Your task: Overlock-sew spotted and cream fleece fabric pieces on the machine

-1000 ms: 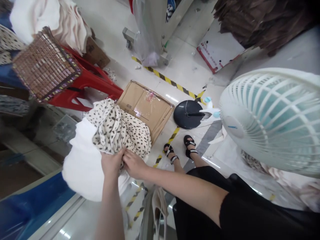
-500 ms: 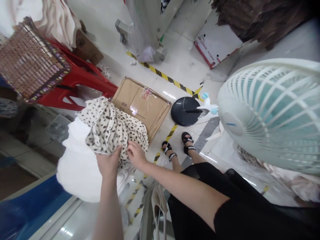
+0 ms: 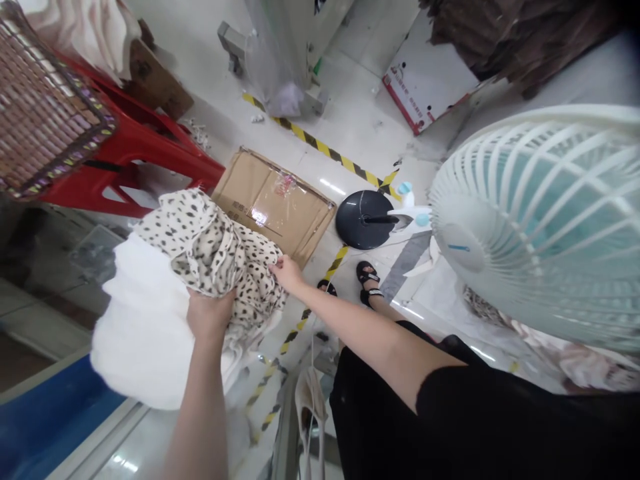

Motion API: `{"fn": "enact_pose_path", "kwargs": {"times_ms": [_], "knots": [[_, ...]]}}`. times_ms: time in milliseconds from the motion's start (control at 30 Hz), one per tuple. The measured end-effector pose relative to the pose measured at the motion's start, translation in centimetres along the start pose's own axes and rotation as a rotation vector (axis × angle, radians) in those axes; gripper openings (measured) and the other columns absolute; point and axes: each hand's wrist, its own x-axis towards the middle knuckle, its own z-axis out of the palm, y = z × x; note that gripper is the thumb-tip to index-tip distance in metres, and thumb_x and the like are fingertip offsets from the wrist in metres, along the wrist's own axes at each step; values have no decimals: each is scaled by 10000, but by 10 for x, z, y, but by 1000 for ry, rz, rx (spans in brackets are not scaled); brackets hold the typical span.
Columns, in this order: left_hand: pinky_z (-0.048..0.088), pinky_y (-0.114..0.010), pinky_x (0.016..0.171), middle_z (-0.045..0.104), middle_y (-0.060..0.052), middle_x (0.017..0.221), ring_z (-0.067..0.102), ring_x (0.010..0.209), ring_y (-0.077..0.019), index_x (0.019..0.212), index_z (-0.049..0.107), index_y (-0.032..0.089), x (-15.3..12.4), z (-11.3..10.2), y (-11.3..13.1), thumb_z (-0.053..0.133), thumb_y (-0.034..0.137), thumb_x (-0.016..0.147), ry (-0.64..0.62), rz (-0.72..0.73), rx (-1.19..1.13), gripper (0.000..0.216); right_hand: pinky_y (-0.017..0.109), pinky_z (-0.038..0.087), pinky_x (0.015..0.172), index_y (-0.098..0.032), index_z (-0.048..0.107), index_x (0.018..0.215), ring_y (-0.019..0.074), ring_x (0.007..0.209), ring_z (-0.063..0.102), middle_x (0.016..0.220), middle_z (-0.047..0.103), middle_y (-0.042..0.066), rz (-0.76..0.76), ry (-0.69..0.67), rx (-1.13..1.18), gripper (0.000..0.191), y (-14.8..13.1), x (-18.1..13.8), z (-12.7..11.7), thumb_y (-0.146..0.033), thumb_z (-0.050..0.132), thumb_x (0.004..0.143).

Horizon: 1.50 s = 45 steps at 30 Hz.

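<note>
A bunched pile of cream fabric with dark spots [image 3: 213, 243] lies over a stack of white fabric [image 3: 143, 320]. My left hand [image 3: 211, 312] is closed around a gathered fold of the spotted fabric; part of its fingers is hidden under the cloth. At the pile's right edge, my right hand [image 3: 287, 275] pinches the border of the same spotted fabric between thumb and fingers.
A flat cardboard box [image 3: 280, 200] lies on the floor beyond the pile. On the left stands a red stool [image 3: 145, 163] with a woven seat mat [image 3: 47, 110]. A large fan [image 3: 530, 227] on a round black base [image 3: 365, 220] stands at the right.
My right hand has moved right and slightly up, from the pile's middle to its edge. My left hand has shifted slightly left. The spotted fabric is spread a little differently.
</note>
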Motion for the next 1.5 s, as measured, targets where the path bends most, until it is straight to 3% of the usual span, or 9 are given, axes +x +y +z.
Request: {"fn": "enact_pose_path", "kwargs": {"times_ms": [133,233,333,467,633,867,1000,1233,1500], "knots": [[432,-435,828,545,-198,1129,520,1031,-377,1285,324,104,-2,4,0,668,490,549,24,56,-9,899,258,410,801,-186,536,690,147,838,527,829,560,14,-40,15,23,53,-11,3,16,-171,526,740],[437,-433,822,530,-198,1157,522,1028,-373,1289,324,107,-3,6,1,663,490,555,29,53,-4,895,245,383,861,-173,539,827,138,959,494,1028,528,51,-9,87,52,79,-13,-3,23,-168,505,756],[440,-441,823,516,-195,1183,516,1037,-375,1300,310,103,-2,7,0,652,497,567,24,54,17,900,278,421,787,-134,496,1010,154,885,519,1050,521,104,119,142,75,256,-7,3,24,-236,507,775],[441,-433,834,491,-195,1219,511,1052,-364,1307,305,104,-1,11,-4,643,522,573,40,76,16,910,251,429,676,-173,563,834,139,691,528,741,567,5,150,85,97,129,1,14,23,-214,571,712],[449,-434,830,511,-187,1196,517,1045,-363,1301,313,106,-2,11,-2,641,510,577,45,76,12,891,249,409,756,-189,582,872,132,807,515,889,548,20,102,147,101,172,6,18,15,-146,486,737],[454,-428,840,507,-188,1194,521,1045,-350,1298,324,102,-3,10,1,637,494,600,38,68,45,860,243,412,757,-162,581,667,134,775,518,750,536,8,-143,25,144,70,-18,0,19,-137,545,722],[446,-443,855,464,-190,1240,504,1070,-357,1297,345,130,0,12,-2,630,500,617,61,123,49,825,231,376,887,-198,594,656,130,945,513,898,567,-10,-307,-21,215,60,-30,-26,39,-171,642,681],[434,-469,875,496,-202,1209,497,1077,-369,1303,319,95,3,14,-5,653,511,592,29,59,14,889,291,408,859,-127,469,1065,152,948,510,1113,458,129,82,243,236,263,5,-2,29,-144,443,804],[423,-467,905,460,-191,1256,471,1109,-369,1306,333,95,5,15,-7,662,519,582,44,84,5,901,300,447,698,-178,551,871,176,724,548,757,573,25,208,65,121,227,13,10,24,-340,595,718]]}}
